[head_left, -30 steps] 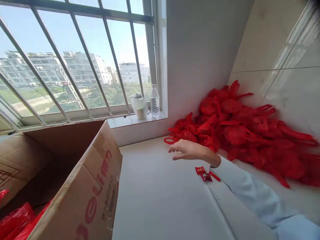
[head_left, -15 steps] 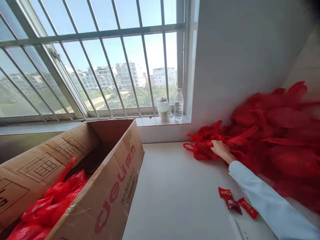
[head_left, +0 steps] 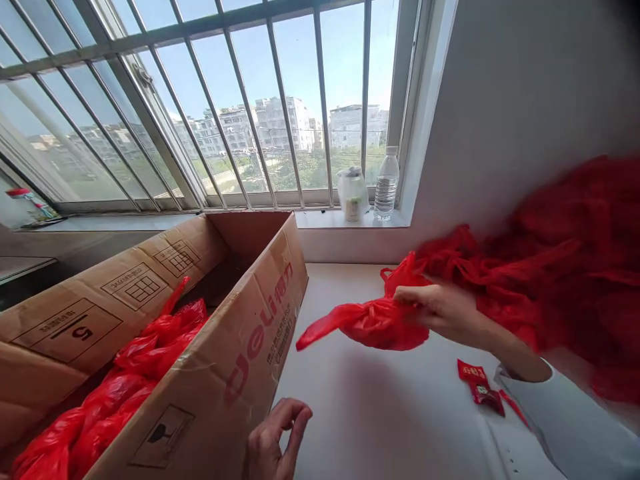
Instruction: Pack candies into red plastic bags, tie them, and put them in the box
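A knotted red plastic bag (head_left: pixel 377 325) hangs over the white table, pinched by my right hand (head_left: pixel 440 310), which is slightly blurred. My left hand (head_left: pixel 280 437) is low in the view beside the cardboard box (head_left: pixel 250 327), fingers curled with thumb and fingertip near each other; nothing shows between them. Inside the box, at its near left part, lie red bags (head_left: pixel 120 383). A large pile of red bags (head_left: pixel 565 267) rests at the right against the wall.
Small red packets (head_left: pixel 480 387) lie on the white table (head_left: pixel 380 413) near my right sleeve. On the windowsill stand a clear bottle (head_left: pixel 387 187) and a cup in a plastic bag (head_left: pixel 353 197). Another item with a red top (head_left: pixel 20 193) sits at far left.
My right hand has lifted a red bag from the pile and moved it left over the table. My left hand has come into view. The camera view has shifted.
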Motion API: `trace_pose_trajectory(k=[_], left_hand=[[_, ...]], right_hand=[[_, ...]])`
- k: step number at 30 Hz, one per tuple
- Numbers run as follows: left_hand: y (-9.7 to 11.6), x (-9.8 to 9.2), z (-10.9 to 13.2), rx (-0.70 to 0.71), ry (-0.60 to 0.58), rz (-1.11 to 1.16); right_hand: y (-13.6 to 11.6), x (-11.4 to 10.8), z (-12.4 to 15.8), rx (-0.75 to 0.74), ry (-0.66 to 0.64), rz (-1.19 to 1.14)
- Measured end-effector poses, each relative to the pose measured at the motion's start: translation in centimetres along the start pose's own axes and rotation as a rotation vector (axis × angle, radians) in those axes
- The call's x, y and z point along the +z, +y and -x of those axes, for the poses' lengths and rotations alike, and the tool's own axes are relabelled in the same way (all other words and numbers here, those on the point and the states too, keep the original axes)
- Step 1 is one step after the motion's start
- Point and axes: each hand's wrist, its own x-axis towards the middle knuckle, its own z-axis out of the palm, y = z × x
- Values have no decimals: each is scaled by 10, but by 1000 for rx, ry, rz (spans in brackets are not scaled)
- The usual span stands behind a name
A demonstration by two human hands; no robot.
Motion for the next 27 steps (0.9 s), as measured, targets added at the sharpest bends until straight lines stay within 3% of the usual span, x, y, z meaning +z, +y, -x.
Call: trace_pose_trajectory(k=[2,4,6,9,11,13,16,18,22,27], left_hand=[[4,-5,-2,-24,84,-5],[11,-7,-3,-25,121,-8],[20,-5,-6,12,85,-8],[34,1,-14,120,-70,2],[40,5,-21,193,-176,9],[41,10,-29,239,-251,10],[38,19,-39,243,-304,7],[34,24,-43,208,-310,9],[30,29,-46,132,-296,35],[20,20,-42,59,-223,146]], right_hand=[[2,23,23,-13,-163,44],[6,44,49,50,-238,129],[7,61,71,151,-194,221],[-8,82,84,198,-125,257],[-23,96,79,143,-86,242],[-37,114,66,95,37,295],[-46,141,40,106,239,427],[-45,155,26,123,288,464],[-41,164,13,106,272,441],[-26,139,30,159,271,282]])
